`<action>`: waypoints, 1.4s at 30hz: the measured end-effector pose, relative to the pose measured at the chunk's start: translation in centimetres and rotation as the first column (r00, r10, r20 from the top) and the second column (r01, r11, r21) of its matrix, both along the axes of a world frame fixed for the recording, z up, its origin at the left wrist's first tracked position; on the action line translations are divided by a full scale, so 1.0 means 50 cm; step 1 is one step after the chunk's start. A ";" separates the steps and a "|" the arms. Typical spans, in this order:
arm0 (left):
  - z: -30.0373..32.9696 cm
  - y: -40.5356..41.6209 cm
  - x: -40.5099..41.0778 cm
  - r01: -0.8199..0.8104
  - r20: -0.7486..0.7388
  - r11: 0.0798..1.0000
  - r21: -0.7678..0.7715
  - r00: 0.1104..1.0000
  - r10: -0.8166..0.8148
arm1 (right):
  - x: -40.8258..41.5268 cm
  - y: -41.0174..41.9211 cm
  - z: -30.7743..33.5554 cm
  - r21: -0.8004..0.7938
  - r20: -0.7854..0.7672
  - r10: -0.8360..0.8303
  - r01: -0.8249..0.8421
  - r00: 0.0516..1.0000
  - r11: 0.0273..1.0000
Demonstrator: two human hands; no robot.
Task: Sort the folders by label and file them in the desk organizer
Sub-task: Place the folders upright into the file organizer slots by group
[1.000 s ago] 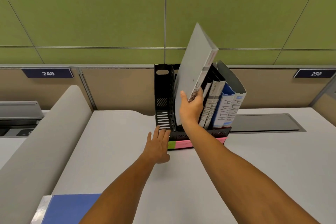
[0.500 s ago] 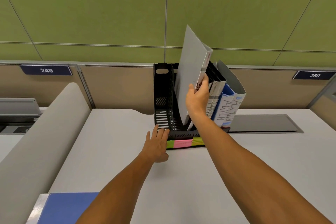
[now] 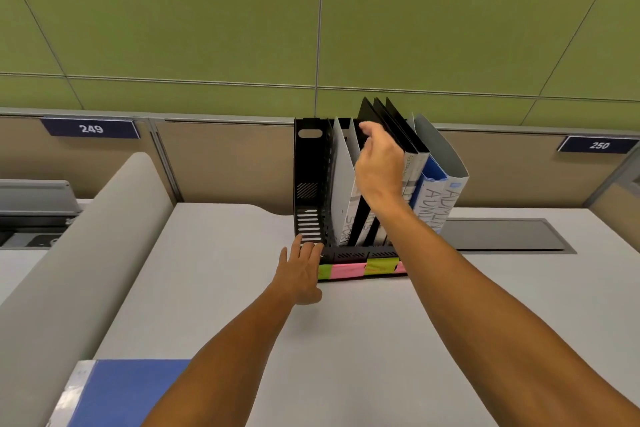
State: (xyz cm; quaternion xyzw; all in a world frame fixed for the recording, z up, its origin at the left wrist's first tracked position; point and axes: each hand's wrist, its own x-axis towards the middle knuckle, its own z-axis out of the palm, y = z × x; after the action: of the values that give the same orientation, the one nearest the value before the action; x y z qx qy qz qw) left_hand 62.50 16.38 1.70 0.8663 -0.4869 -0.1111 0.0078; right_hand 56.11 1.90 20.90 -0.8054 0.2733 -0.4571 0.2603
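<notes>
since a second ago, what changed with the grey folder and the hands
The grey folder went down from above the desk organizer into a slot. The right hand let go and now touches a black folder. The left hand stayed at the organizer's base.

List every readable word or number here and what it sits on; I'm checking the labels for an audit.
"249": dark nameplate on the partition, left.
"250": dark nameplate on the partition, right.
"ADMIN": spine of the grey folder.
"ADMIN", partly hidden: spine of the blue folder.
"SPORT", partly hidden: spine of the white folder.
Small print on the black folder's spine: too small to read.
Sticky notes on the organizer: no legible writing.
</notes>
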 end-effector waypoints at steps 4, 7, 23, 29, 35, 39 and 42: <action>-0.004 0.000 0.003 0.008 0.016 1.000 0.014 1.000 -0.008 | -0.028 0.011 -0.046 -0.028 -0.230 0.082 -0.090 0.970 0.996; -0.002 0.012 0.000 0.020 0.035 1.000 0.022 0.999 -0.021 | -0.064 0.045 -0.112 0.021 -0.199 0.171 -0.170 0.965 0.985; -0.024 0.374 -0.183 -0.286 -0.112 0.957 -0.042 0.953 0.280 | -0.404 0.313 -0.366 0.594 -0.567 0.675 -0.333 0.472 0.732; -0.034 0.559 -0.316 -0.452 -0.089 0.891 0.051 0.886 0.454 | -0.477 0.419 -0.413 0.670 -0.521 0.782 -0.402 0.343 0.624; -0.028 0.719 -0.401 -0.630 -0.053 0.775 0.052 0.773 0.632 | -0.484 0.545 -0.408 0.689 -0.448 0.862 -0.522 0.237 0.502; -0.024 0.790 -0.400 -0.733 0.002 0.678 0.057 0.679 0.734 | -0.476 0.618 -0.412 0.698 -0.442 0.884 -0.560 0.155 0.447; -0.019 0.831 -0.377 -0.806 0.006 0.592 0.010 0.592 0.806 | -0.450 0.664 -0.418 0.691 -0.472 0.876 -0.576 0.098 0.437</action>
State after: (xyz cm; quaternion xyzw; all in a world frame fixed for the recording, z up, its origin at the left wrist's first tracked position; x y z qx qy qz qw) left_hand 43.63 57.94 0.77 0.9929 -0.0425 -0.0981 0.0517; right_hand 33.62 35.11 0.02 -0.8780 -0.0153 0.2054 0.4321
